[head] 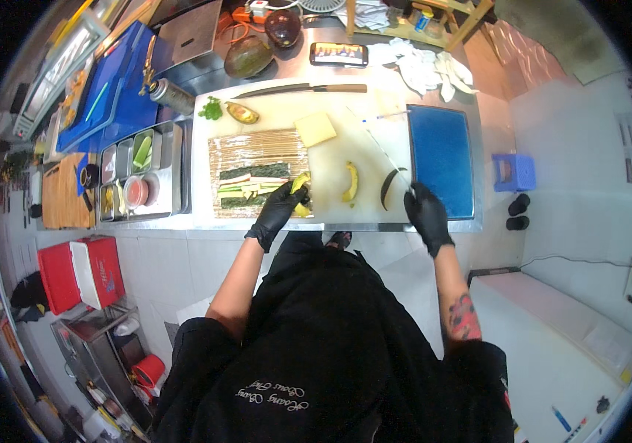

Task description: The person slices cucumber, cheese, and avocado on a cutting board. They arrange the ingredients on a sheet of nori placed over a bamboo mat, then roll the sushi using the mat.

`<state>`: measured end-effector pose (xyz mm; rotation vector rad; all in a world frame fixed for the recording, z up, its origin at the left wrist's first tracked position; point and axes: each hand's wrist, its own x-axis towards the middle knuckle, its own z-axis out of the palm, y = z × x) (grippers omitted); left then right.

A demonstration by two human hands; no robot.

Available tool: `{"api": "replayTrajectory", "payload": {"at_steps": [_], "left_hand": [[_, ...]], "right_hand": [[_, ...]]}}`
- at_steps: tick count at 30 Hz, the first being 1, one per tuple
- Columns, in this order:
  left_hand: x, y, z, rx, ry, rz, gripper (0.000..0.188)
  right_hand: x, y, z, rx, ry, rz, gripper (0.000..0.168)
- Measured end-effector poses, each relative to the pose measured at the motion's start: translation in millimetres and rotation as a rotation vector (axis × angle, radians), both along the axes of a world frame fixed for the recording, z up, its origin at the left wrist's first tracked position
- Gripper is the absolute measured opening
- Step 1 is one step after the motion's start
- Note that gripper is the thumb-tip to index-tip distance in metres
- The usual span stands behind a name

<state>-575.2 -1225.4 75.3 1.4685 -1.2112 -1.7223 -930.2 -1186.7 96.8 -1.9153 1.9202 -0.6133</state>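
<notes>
My left hand (277, 210), in a black glove, pinches a yellow-green avocado slice (300, 181) over the right edge of a bamboo rolling mat (255, 145). On the mat lies a dark nori sheet (260, 169) topped with strips of green and pinkish-white filling (238, 188). My right hand (425, 216), also gloved, grips a knife whose long thin blade (385, 152) slants up and left over the white cutting board (327, 207); its handle is hidden in my fist. Between the hands lie another avocado slice (351, 181) and a dark strip of avocado peel (389, 187).
A second knife (316, 88), a pale yellow square (316, 129), an avocado piece (242, 113) and green herbs (211, 108) lie on the board. A blue tray (442, 160) stands right, ingredient containers (141, 166) left. Whole avocados (248, 57) and a phone (338, 55) are behind.
</notes>
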Motion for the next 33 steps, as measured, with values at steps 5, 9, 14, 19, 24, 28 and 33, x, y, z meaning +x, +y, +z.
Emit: {"api": "replayTrajectory", "payload": {"at_steps": [5,9,14,19,24,28,33], "left_hand": [[37.3,4.7,6.4,0.047,0.029,0.025,0.03],[74.2,15.3,28.6,0.153,0.197,0.032,0.034],[111.2,21.0,36.4,0.254,0.089,-0.078,0.034],[139.8,12.0,52.2,0.261,-0.045,-0.252,0.035],[153.4,-26.1,54.8,0.022,-0.148,-0.542,0.04],[161.1,-60.0,59.0,-0.048,-0.121,-0.709,0.044],[176.5,-77.0,28.1,-0.145,-0.082,-0.605,0.053]], "right_hand": [[7.0,-93.5,-18.6,0.115,0.071,0.161,0.022],[1.2,-124.2,-47.5,-0.079,0.049,0.24,0.021],[5.1,-124.3,-45.8,-0.084,0.087,0.205,0.029],[29.7,-114.3,-26.7,-0.034,0.14,0.039,0.033],[201.1,-64.6,17.3,0.374,-0.521,0.214,0.067],[302.8,-56.9,16.5,0.223,-0.539,0.585,0.056],[311.5,-64.5,-13.4,0.228,-0.5,0.422,0.047]]}}
